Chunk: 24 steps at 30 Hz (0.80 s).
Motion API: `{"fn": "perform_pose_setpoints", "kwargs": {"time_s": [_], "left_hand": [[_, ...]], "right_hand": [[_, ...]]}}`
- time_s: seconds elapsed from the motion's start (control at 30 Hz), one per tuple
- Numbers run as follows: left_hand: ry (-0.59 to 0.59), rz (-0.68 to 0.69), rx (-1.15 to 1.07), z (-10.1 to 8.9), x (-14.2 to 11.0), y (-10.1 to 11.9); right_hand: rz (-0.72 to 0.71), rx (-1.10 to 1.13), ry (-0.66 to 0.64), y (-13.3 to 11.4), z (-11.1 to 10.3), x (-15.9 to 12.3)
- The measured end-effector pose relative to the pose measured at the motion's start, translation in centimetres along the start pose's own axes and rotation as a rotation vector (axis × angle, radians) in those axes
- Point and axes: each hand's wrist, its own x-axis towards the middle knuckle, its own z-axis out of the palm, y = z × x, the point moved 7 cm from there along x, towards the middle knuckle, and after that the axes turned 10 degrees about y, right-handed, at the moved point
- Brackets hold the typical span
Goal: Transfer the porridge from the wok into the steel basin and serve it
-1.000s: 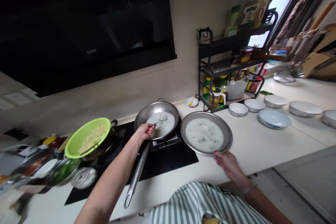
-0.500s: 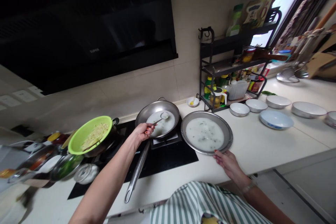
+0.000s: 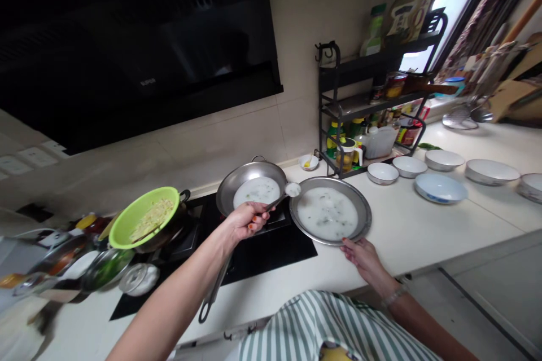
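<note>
My left hand (image 3: 248,220) grips a metal spoon (image 3: 291,189) whose bowl holds white liquid and hovers over the gap between two vessels. To its left, a steel frying pan (image 3: 254,176) with a long handle sits on the black cooktop (image 3: 271,251) and holds white liquid. To its right, a wide steel basin (image 3: 364,223) of white liquid with dark bits rests on the counter. My right hand (image 3: 364,256) touches the basin's near rim with its fingertips.
A green colander (image 3: 141,217) with pale shreds sits on a pot at the left, with lids and bowls beside it. A black spice rack (image 3: 368,107) stands behind the basin. Several white bowls (image 3: 440,187) line the counter (image 3: 423,231) to the right.
My left hand has lifted the spoon out of the frying pan and carried it right, up to the basin's left rim. My right hand stays at the basin's edge.
</note>
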Motion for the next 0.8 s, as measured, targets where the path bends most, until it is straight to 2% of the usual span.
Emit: {"fn": "perform_pose_setpoints", "kwargs": {"time_s": [0.1, 0.2, 0.3, 0.4, 0.5, 0.57, 0.67, 0.73, 0.8], "left_hand": [[-0.024, 0.025, 0.117, 2.0, 0.6, -2.1], [-0.017, 0.172, 0.309, 3.6, 1.4, -3.7], [0.025, 0.443, 0.597, 4.7, 1.6, -4.0], [0.075, 0.814, 0.864, 5.6, 0.6, -3.0], [0.102, 1.036, 0.960, 5.9, -0.3, -2.4], [0.104, 1.075, 0.944, 5.9, -0.4, -2.5], [0.077, 1.055, 0.840, 5.6, -0.2, -2.7], [0.075, 0.976, 0.710, 4.8, 0.4, -2.3], [0.122, 0.822, 0.542, 3.0, 1.4, -1.6]], "right_hand": [[-0.005, 0.002, 0.007, 0.1, -0.1, 0.1], [-0.006, 0.004, 0.004, 0.1, -0.1, 0.2], [-0.009, 0.005, 0.003, 0.1, -0.1, 0.3], [-0.011, 0.007, 0.005, 0.1, -0.2, 0.4], [-0.014, 0.003, -0.001, 0.1, -0.2, 0.3], [-0.018, 0.000, -0.013, 0.1, -0.1, 0.2], [-0.016, -0.008, -0.038, -0.1, -0.1, 0.1], [-0.018, -0.013, -0.046, -0.3, -0.1, 0.0], [-0.017, -0.017, -0.047, -0.4, -0.1, -0.1]]}}
